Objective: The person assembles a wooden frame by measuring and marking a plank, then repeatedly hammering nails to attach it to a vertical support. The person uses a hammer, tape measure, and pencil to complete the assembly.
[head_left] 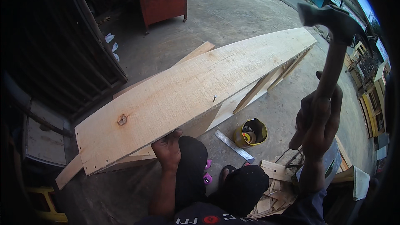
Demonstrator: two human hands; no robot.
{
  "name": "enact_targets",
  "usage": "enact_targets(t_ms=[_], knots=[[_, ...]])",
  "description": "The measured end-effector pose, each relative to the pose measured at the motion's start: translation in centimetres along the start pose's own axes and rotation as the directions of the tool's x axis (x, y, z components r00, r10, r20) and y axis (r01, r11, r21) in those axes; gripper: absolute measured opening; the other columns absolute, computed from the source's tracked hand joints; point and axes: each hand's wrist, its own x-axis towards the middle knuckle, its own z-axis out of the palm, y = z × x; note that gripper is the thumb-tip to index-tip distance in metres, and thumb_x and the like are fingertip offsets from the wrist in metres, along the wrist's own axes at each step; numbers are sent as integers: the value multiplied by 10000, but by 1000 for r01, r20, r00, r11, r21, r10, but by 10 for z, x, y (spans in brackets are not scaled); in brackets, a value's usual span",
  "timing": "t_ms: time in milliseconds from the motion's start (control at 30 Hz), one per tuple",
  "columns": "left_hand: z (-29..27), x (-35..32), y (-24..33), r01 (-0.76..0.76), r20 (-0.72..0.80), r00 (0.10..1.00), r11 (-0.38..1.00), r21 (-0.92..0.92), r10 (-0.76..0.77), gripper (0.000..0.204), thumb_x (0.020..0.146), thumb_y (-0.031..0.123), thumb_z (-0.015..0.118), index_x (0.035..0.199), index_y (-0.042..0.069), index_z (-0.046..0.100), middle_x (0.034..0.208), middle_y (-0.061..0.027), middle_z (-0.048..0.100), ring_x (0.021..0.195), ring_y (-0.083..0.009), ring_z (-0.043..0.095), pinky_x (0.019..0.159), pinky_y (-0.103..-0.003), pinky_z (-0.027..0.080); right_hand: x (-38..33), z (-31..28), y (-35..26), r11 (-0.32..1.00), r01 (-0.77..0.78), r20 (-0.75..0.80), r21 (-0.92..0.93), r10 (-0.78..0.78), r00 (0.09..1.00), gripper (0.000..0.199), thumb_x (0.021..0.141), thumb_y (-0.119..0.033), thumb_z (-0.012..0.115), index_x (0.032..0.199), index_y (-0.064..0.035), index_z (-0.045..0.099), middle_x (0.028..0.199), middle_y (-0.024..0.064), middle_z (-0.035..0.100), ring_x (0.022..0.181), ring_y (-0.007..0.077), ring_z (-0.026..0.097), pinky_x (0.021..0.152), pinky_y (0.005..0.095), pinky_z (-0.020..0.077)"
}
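My right hand is raised at the right, wrapped round the handle of a claw hammer, its metal head up high. Across the middle lies a long, pale wooden board on top of a wooden frame. A nail stands partly driven near the board's near edge, away from both hands. My left hand grips that near edge further left, thumb at the top; the other fingers are partly hidden. The board has a dark knot, and small nail marks show at its left end.
A yellow bucket and a metal square are on the concrete by my feet. Wood offcuts lie at lower right. A pink tape measure is beside my leg. A red cabinet stands beyond, and a corrugated metal door at left.
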Motion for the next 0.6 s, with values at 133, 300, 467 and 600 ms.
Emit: enact_targets(t_ms=[133, 300, 467, 600], knots=[[-2, 0, 1, 29, 21, 999, 998, 53, -30, 256, 896, 118, 843, 1037, -40, 698, 983, -59, 719, 933, -144, 663, 868, -304, 525, -5, -2, 5, 840, 154, 689, -520, 305, 657, 460, 1002, -117, 634, 1425, -82, 456, 914, 295, 709, 803, 509, 701, 676, 517, 540], [-4, 0, 3, -23, 86, 996, 999, 49, 19, 279, 926, 143, 816, 1085, -42, 681, 1020, -44, 691, 975, -141, 625, 905, -297, 492, -1, 4, -4, 994, -16, 222, 104, -7, 975, 410, 1122, -364, 436, 1430, -95, 435, 682, 27, 542, 529, 144, 530, 483, 311, 452], [-1, -3, 6, 44, 29, 999, 999, -16, -44, 311, 898, 99, 835, 1117, -46, 667, 1027, -60, 700, 970, -153, 653, 908, -304, 517, 4, 11, -6, 799, 190, 711, -571, 365, 601, 397, 1085, -327, 527, 1355, -42, 471, 766, 107, 608, 606, 164, 613, 526, 350, 480], [-2, 0, 5, 49, 50, 998, 998, -48, -47, 318, 891, 87, 841, 1123, -38, 664, 1018, -55, 696, 962, -147, 654, 898, -296, 523, 3, 4, 1, 942, 95, 316, -323, 13, 949, 398, 1043, -204, 593, 1381, -65, 434, 755, 158, 641, 604, 353, 660, 538, 466, 492]])
